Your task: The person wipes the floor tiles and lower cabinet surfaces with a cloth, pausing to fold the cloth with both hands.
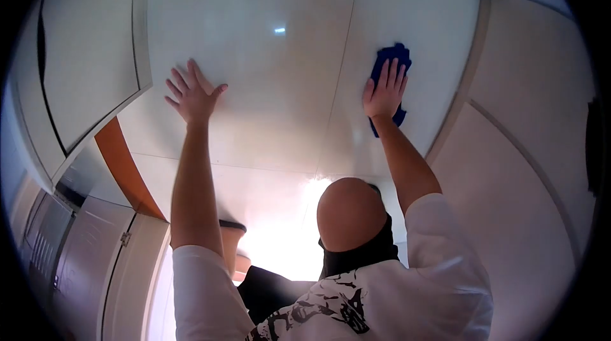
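My left hand [193,97] rests palm down on the pale, glossy tiled floor [254,131], its fingers spread wide and nothing in them. Under my right hand [386,93] lies a dark blue cloth [399,52]. That hand presses flat on the cloth with its fingers stretched out, not wrapped round it. Parts of the cloth show past the fingertips and beside the wrist; the palm hides its middle. Both arms reach forward from white sleeves.
A pale cabinet [89,42] stands on the left, with an orange-brown strip [127,169] below it. A door [95,258] is at lower left. Light panels [509,175] border the floor on the right. My bent knee [353,214] is near the bottom middle, beside a bright glare.
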Motion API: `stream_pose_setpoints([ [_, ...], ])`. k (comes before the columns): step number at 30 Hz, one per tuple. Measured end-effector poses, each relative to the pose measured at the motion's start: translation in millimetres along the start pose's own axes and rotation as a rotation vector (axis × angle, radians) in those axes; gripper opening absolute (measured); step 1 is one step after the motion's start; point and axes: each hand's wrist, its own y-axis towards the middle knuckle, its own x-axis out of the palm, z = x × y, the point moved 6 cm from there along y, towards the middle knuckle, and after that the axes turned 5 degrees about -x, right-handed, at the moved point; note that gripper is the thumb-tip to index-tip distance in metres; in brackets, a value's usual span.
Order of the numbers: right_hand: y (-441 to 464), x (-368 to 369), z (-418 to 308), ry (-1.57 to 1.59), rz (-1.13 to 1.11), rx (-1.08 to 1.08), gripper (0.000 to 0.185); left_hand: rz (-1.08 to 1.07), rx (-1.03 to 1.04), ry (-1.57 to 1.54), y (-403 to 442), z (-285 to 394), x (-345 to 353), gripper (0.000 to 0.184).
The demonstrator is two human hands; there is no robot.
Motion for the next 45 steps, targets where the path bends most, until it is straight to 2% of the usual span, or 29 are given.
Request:
stream_pose_setpoints([
  [3, 1, -2, 0, -0.017, -0.024, 0.001, 0.076, 0.151, -0.222, -0.27, -37, 6, 33, 0.114],
  [5, 4, -2, -1, -0.019, -0.018, -0.006, 0.077, 0.131, -0.328, -0.491, -69, 30, 49, 0.109],
  [6, 0, -1, 2, -0.027, -0.024, -0.002, 0.078, 0.133, -0.304, -0.554, -89, 46, 53, 0.11],
  [7, -1, -1, 2, -0.007, 0.011, -0.02, 0.08, 0.051, -0.282, -0.621, -108, 64, 55, 0.125],
  [10, -2, -3, 2, 0.031, 0.016, -0.022, 0.081, -0.132, -0.22, -0.573, -157, 121, 70, 0.14],
  [13, 1, -6, 2, 0.075, 0.024, -0.031, 0.081, -0.017, -0.197, -0.605, -160, 126, 74, 0.15],
  [24, -1, -13, -1, 0.113, -0.012, -0.052, 0.076, 0.033, -0.168, -0.611, -159, 123, 82, 0.149],
  [31, -3, -12, 16, 0.165, -0.022, -0.144, 0.076, 0.041, -0.155, -0.589, -167, 123, 85, 0.151],
  [34, 35, -16, 48, 0.131, -0.009, -0.151, 0.074, 0.021, -0.177, -0.577, -170, 123, 77, 0.131],
  [37, 87, -32, 97, 0.09, 0.159, -0.075, 0.069, 0.311, 0.0, -0.484, -159, 110, 82, 0.1],
  [40, 132, -24, 153, -0.009, 0.284, -0.01, 0.066, 0.409, -0.021, -0.53, -152, 112, 79, 0.08],
  [43, 176, -25, 202, 0.008, 0.283, 0.16, 0.068, 0.413, 0.009, -0.55, -151, 108, 81, 0.079],
  [45, 213, -17, 243, -0.061, 0.293, 0.149, 0.068, 0.422, 0.004, -0.548, -151, 110, 82, 0.079],
])
